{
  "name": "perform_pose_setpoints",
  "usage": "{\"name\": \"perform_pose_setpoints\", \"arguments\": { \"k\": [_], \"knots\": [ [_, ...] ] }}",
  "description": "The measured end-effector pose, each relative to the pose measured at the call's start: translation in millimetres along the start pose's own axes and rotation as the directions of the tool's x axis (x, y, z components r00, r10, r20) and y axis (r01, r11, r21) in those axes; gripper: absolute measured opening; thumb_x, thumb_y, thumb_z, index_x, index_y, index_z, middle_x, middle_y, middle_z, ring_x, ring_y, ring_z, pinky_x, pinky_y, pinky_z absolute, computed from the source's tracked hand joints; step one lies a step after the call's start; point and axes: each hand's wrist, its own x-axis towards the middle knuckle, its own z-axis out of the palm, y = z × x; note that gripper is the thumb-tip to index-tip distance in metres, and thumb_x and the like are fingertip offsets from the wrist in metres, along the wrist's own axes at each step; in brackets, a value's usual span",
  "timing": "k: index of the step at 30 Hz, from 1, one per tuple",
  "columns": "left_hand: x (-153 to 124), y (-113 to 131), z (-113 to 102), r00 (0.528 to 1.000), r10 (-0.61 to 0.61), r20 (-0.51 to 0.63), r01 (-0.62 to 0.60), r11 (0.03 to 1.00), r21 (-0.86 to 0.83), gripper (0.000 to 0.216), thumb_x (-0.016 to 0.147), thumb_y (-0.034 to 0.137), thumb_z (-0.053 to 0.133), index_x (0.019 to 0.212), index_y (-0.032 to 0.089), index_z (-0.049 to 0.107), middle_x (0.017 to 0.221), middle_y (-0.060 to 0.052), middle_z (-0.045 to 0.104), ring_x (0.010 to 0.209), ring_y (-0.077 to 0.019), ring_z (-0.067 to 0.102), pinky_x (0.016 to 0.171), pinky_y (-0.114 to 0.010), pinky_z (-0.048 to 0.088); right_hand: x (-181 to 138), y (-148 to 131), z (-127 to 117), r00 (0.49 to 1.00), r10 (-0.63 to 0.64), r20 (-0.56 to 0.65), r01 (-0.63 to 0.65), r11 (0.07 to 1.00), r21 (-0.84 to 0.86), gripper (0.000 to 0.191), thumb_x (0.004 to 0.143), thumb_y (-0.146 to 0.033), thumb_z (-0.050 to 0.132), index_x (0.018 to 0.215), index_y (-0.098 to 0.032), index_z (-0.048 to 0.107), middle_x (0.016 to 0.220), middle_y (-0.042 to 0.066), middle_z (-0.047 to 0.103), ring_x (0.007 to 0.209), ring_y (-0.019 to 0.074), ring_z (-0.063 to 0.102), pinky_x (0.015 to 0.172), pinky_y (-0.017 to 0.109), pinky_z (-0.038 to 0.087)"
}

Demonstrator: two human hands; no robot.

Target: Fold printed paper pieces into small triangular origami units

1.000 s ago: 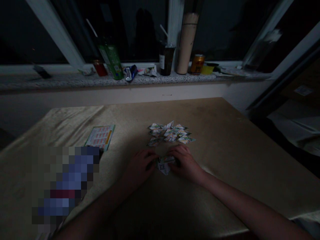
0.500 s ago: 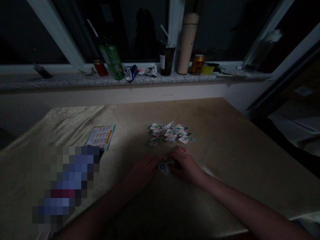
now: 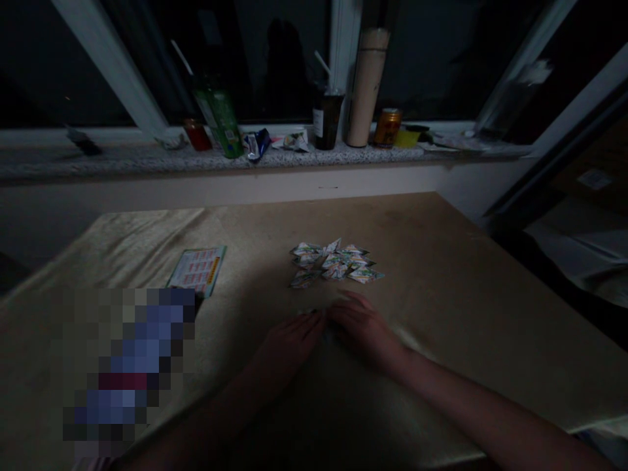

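My left hand [image 3: 293, 339] and my right hand [image 3: 362, 327] meet low over the middle of the table, fingers closed and fingertips together. Between them is a small folded paper [image 3: 328, 335], pinched by both hands and almost wholly covered, with only faint pale bits showing in the dim light. Just beyond my fingers lies a group of folded paper pieces [image 3: 337, 267], pointed and printed in several colours, set close together in rows.
A printed card [image 3: 199, 269] lies on the table's cloth [image 3: 422, 261] to the left, near a pixelated blue item [image 3: 142, 353]. Along the windowsill [image 3: 275, 157] stand a green bottle [image 3: 223, 121], a dark cup with a straw [image 3: 327, 121], a tall flask [image 3: 367, 91] and an orange can [image 3: 387, 127].
My hands have drawn closer together, the left moving slightly right. The folded paper, plainly visible between them before, is now mostly covered by my fingers.
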Motion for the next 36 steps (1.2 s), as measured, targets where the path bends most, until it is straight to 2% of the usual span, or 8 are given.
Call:
{"name": "perform_pose_setpoints", "arguments": {
  "k": [7,11,20,27,30,33,36],
  "knots": [
    [-3,2,2,1.0,-0.02,0.017,0.02,1.0,-0.009,0.047,0.08,-0.003,0.037,0.124,0.013,0.045,0.123,-0.013,0.056,0.11,-0.0197,0.055,0.092,-0.031,0.045,-10,-7,1,0.992,-0.124,-0.023,0.12,0.983,-0.141,0.027,0.086,-0.009,0.043,0.106,-0.016,0.057,0.099,0.01,0.068,0.093,0.0202,0.062,0.09,0.039,0.048],
    [-3,4,1,1.0,0.014,0.018,-0.015,1.0,0.026,0.041,0.081,-0.003,0.038,0.12,0.007,0.047,0.117,-0.018,0.059,0.106,-0.0215,0.058,0.089,-0.031,0.048,-13,-12,0,0.986,-0.168,0.007,0.166,0.964,-0.206,0.028,0.086,-0.009,0.04,0.109,-0.014,0.057,0.101,0.012,0.067,0.094,0.0209,0.063,0.089,0.038,0.05],
    [-4,9,6,0.995,0.103,-0.005,-0.101,0.982,0.156,0.037,0.082,-0.003,0.033,0.112,0.007,0.053,0.113,-0.016,0.062,0.105,-0.0235,0.058,0.086,-0.034,0.049,-17,-14,3,0.978,-0.211,-0.003,0.204,0.951,-0.233,0.028,0.088,-0.008,0.037,0.106,-0.013,0.059,0.098,0.013,0.068,0.092,0.0218,0.063,0.085,0.037,0.053],
    [-11,29,21,0.998,-0.053,-0.043,0.061,0.978,0.2,0.044,0.08,-0.001,0.028,0.119,0.003,0.048,0.12,-0.019,0.056,0.112,-0.0249,0.053,0.09,-0.036,0.045,-16,-20,7,0.97,-0.236,-0.066,0.208,0.936,-0.286,0.026,0.088,-0.008,0.037,0.094,-0.011,0.062,0.092,0.012,0.07,0.085,0.0199,0.065,0.082,0.033,0.054],
    [-15,39,21,0.995,-0.095,0.0,0.094,0.989,0.118,0.044,0.084,0.012,0.034,0.126,0.0,0.041,0.13,-0.021,0.046,0.122,-0.0283,0.042,0.096,-0.038,0.041,-15,-20,9,0.966,-0.246,-0.073,0.213,0.928,-0.305,0.025,0.088,-0.008,0.038,0.093,-0.01,0.062,0.091,0.012,0.07,0.085,0.0197,0.066,0.08,0.032,0.055],
    [-19,46,19,0.988,-0.151,0.033,0.151,0.988,-0.006,0.061,0.086,0.034,0.042,0.133,-0.002,0.03,0.139,-0.024,0.031,0.129,-0.0325,0.027,0.1,-0.043,0.035,-16,-19,8,0.974,-0.217,-0.067,0.188,0.936,-0.297,0.025,0.088,-0.008,0.038,0.092,-0.01,0.063,0.091,0.011,0.07,0.084,0.0191,0.066,0.08,0.031,0.055],
    [-23,50,17,0.984,-0.148,0.104,0.157,0.984,-0.086,0.074,0.081,0.044,0.047,0.136,-0.001,0.025,0.143,-0.023,0.02,0.132,-0.0348,0.015,0.103,-0.047,0.029,-20,-21,8,0.989,-0.144,-0.041,0.129,0.959,-0.25,0.026,0.088,-0.009,0.038,0.097,-0.011,0.062,0.096,0.01,0.069,0.089,0.0183,0.065,0.085,0.03,0.053]
  ]
}}
